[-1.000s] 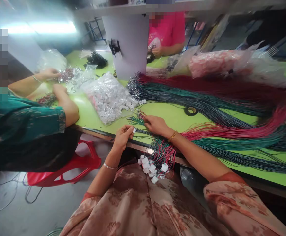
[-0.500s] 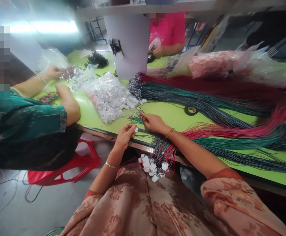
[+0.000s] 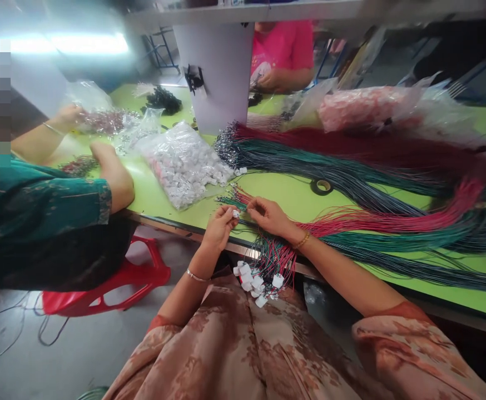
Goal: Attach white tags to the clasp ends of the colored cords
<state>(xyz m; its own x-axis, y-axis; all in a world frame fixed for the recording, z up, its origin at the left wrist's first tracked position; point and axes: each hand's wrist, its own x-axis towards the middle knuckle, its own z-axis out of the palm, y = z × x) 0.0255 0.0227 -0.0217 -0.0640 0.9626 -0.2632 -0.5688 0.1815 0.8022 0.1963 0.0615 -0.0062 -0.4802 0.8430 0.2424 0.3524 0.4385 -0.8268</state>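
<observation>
My left hand (image 3: 220,226) pinches a small white plastic connector housing (image 3: 236,213) between thumb and fingertips, just over the table's near edge. Facing it, my right hand (image 3: 270,216) has thumb and forefinger closed on what looks like a thin wire, mostly hidden by the fingers. Beside the fingertips lie the metal-tipped ends of green wires (image 3: 231,201) and red wires (image 3: 243,193). Below my hands, a cluster of white connectors (image 3: 256,280) on red, green and black wires hangs over the edge toward my lap.
A clear bag of white connectors (image 3: 188,166) lies left of centre. Long wire bundles (image 3: 351,158) stretch across the right side, with a roll of black tape (image 3: 322,186) among them. A co-worker's arm (image 3: 115,175) rests at left; another person (image 3: 284,55) sits opposite, behind a white panel (image 3: 216,78).
My right hand has drawn back slightly from the red wire ends, toward me and to the right. My left hand has shifted up and right with the connector housing, turning it.
</observation>
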